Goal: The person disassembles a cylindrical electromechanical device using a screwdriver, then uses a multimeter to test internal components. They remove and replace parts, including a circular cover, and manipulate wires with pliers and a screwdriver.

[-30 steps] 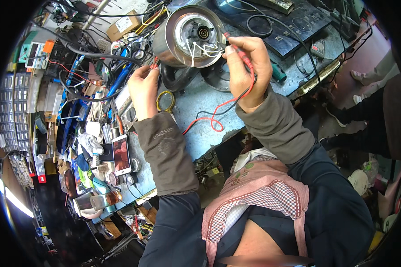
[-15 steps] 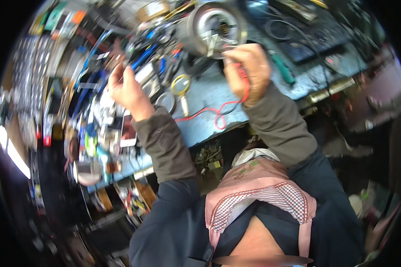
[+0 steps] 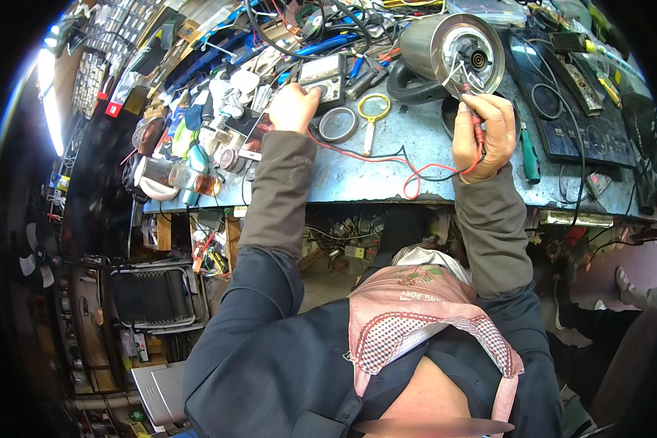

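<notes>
The step in hand looks like an electrical check: the right hand (image 3: 489, 135) has its thumb and fingers closed around a red probe (image 3: 477, 125), its tip at the white wires (image 3: 456, 75) in the open base of a metal kettle (image 3: 423, 47), which lies on its side at the back of the bench (image 3: 358, 175). The left hand (image 3: 293, 108) is at the dial of a meter (image 3: 321, 71), fingers curled; whether they grip it I cannot tell. Working that dial calls for a steady right hand, so the tip does not slip among the wires. Nearer on the blue, worn bench lie a yellow-rimmed magnifying glass (image 3: 374, 107) and a green-handled screwdriver (image 3: 530, 157); tools and cables crowd the left. Below stands a folded chair (image 3: 157, 296); another person's legs (image 3: 642, 293) show at right.
</notes>
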